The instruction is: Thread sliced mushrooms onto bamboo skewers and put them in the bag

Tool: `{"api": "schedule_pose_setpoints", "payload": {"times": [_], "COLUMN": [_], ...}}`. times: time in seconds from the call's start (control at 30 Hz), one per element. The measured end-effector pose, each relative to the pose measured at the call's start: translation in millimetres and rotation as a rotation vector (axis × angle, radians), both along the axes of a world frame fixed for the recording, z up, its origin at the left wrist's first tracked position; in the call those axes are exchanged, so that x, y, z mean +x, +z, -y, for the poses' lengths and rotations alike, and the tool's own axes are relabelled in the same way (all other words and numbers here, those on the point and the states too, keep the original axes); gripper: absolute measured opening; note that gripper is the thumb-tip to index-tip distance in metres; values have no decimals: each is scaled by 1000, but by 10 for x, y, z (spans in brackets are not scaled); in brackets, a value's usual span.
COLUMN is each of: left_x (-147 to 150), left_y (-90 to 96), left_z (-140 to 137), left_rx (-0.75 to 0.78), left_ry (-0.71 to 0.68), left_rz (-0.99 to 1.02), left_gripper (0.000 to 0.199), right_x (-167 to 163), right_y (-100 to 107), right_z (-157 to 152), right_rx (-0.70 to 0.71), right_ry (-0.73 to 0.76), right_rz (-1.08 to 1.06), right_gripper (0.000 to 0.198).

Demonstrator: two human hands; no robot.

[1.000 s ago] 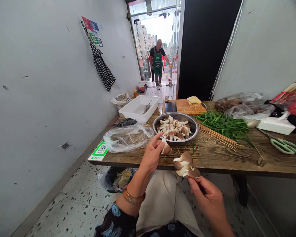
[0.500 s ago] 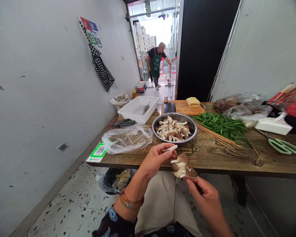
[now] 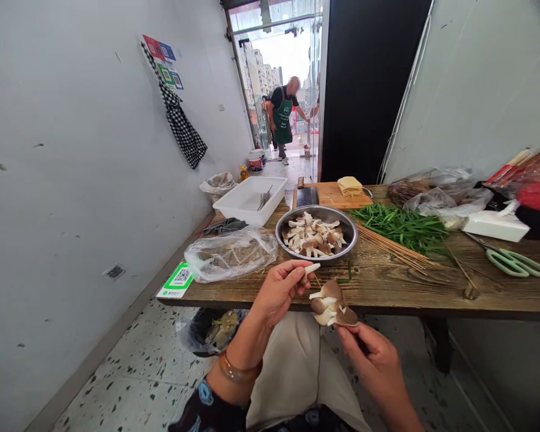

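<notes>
My left hand pinches a mushroom piece, its pale stem pointing to the right. My right hand is closed at the lower end of a mushroom skewer: several brown-capped oyster mushrooms bunched together, with a thin stick tip showing above them, close to my left fingers. The rest of the stick is hidden by the mushrooms and my right hand. Both hands are over my lap at the table's near edge. Just beyond them stands a metal bowl with many torn mushrooms in it.
On the wooden table lie bamboo skewers, green leaves, scissors and a plastic bag. Behind are a white tub, a cleaver and a cutting board. A person bends at the doorway.
The mushroom piece in my left hand has turned slightly, with its stem now tilted upward more. My right hand and the skewer have hardly moved. The view has shifted a little.
</notes>
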State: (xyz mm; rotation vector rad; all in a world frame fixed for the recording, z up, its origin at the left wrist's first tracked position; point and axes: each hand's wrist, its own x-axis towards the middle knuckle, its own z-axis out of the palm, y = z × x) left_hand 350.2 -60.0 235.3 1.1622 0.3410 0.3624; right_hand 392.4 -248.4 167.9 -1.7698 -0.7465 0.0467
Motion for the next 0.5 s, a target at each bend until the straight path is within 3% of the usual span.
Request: {"api": "schedule_pose_setpoints", "payload": {"times": [0.5], "left_x": [-15], "left_y": [-58], "left_z": [-13], "left_rx": [69], "left_ry": [2], "left_rz": [-30], "left_gripper": [27], "right_x": [-11], "right_y": [-31], "right_z": [6], "right_rx": [29], "right_ry": [8], "right_rz": [-13], "right_gripper": [28]}}
